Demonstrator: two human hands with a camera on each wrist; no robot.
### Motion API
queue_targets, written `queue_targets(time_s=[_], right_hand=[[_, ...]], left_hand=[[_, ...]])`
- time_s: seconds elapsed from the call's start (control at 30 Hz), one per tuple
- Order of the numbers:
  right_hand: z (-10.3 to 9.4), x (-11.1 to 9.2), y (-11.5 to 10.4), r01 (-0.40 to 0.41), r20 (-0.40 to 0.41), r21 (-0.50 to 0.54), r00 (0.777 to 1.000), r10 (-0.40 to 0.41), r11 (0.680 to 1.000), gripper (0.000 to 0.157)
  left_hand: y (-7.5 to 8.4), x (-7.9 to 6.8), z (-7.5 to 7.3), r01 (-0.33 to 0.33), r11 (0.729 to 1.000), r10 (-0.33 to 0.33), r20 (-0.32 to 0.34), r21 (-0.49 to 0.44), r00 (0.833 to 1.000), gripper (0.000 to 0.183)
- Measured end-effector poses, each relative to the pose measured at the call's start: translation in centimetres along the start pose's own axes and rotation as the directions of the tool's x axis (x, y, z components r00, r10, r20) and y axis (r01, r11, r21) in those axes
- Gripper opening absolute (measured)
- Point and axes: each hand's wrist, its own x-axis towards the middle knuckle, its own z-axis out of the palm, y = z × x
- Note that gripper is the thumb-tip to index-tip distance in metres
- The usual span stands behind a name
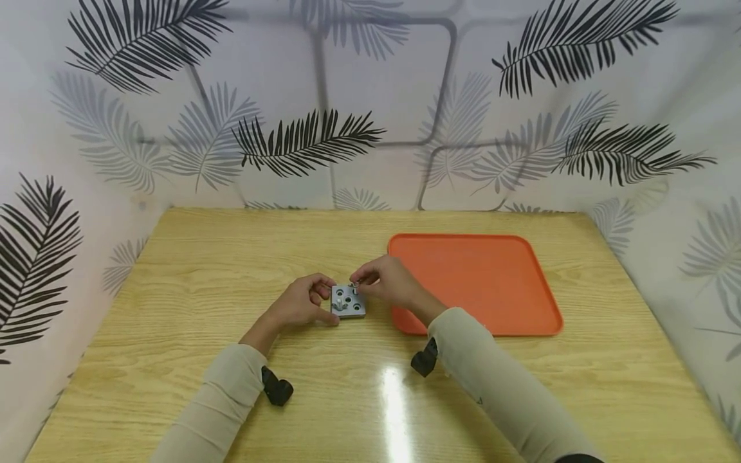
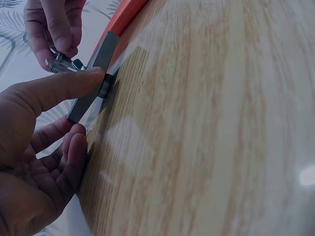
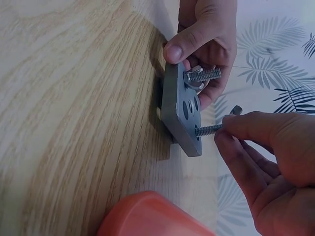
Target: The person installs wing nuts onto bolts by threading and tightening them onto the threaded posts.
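Note:
A small grey metal plate with several round holes lies just left of the table's middle. My left hand grips it from the left, thumb at the near corner and fingers by the far one. At the plate's near-left corner a bolt sticks up, with a wing nut low on its thread. A second threaded bolt rises from the far-right corner. My right hand pinches a wing nut at its top end, partly hidden by the fingertips. A bolt head shows under the plate.
An orange tray lies on the wooden table to the right, its left part behind the right hand and wrist. A leaf-patterned curtain hangs behind the table. Each wrist carries a black camera.

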Motion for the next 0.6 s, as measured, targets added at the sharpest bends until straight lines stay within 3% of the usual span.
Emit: queue_targets(time_s=[0.3, 0.6], right_hand=[[0.21, 0.34, 0.17, 0.016, 0.014, -0.121, 1.000, -0.015, 0.993, 0.015], [0.17, 0.19, 0.05, 0.096, 0.013, -0.184, 0.995, -0.095, 0.978, 0.016]], left_hand=[[-0.32, 0.17, 0.10, 0.004, 1.000, -0.004, 0.001, -0.011, 1.000, 0.059], [-0.37, 0.27, 0.04, -0.004, 1.000, 0.004, 0.005, -0.014, 1.000, 0.060]])
